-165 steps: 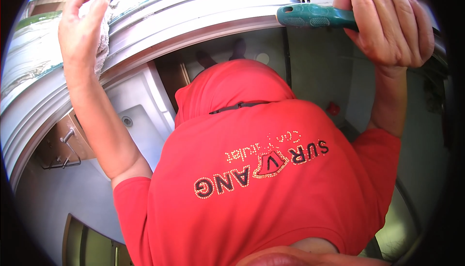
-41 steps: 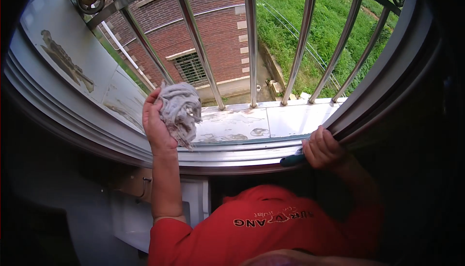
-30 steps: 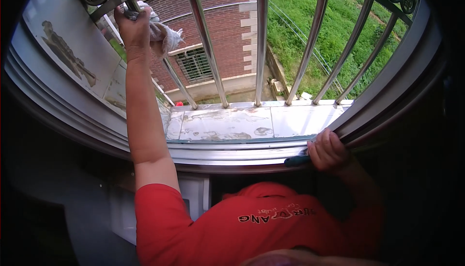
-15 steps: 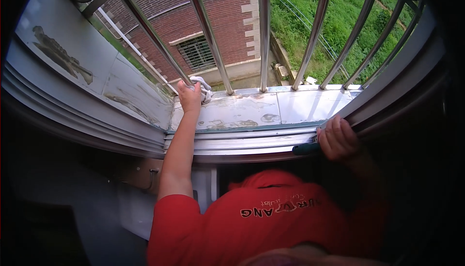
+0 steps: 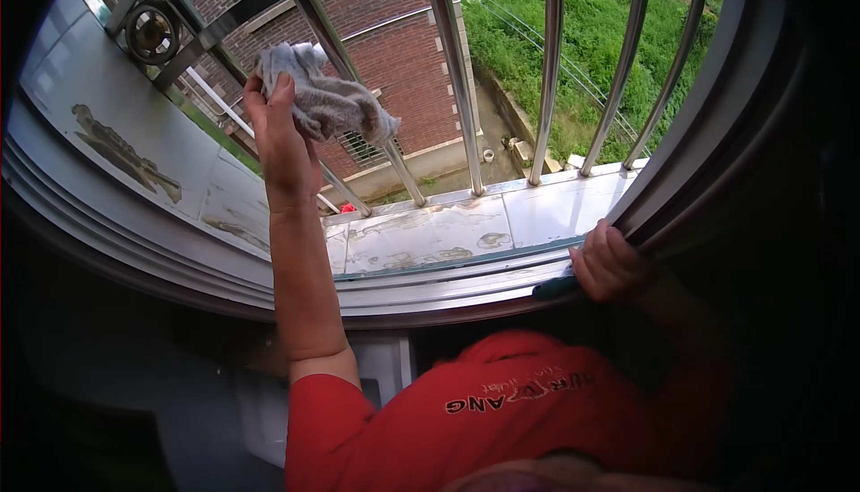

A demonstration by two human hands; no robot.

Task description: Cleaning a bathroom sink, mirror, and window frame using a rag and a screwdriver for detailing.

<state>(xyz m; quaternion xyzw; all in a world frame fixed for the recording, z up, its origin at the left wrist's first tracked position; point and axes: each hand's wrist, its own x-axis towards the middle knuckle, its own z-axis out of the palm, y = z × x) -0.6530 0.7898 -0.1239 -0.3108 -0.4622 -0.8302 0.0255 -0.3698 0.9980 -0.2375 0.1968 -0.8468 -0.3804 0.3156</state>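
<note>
My left hand (image 5: 288,151) is raised at the bars with a damp-looking grey rag (image 5: 331,102) pinched between thumb and fingers. The rag hangs loosely to the right, against or just in front of the metal window bars (image 5: 455,80). Lower down at the right, my right hand (image 5: 611,263) is curled at the edge of the window frame. From under its fingers a dark green handle (image 5: 554,289) sticks out over the track; the rest of that tool is hidden. Brown smears mark the white tiled sill (image 5: 430,228) below the bars.
A metal window track (image 5: 430,295) runs between me and the sill. At the left, the tiled side wall (image 5: 81,89) carries dark stains, and a round ornament (image 5: 152,32) sits in the grille. Beyond the bars are a brick building (image 5: 394,62) and grass (image 5: 511,35) far below.
My left hand has lifted the rag from the foot of the bars up and to the left, where it hangs more spread out. My right hand stays at the frame. The view has shifted slightly.
</note>
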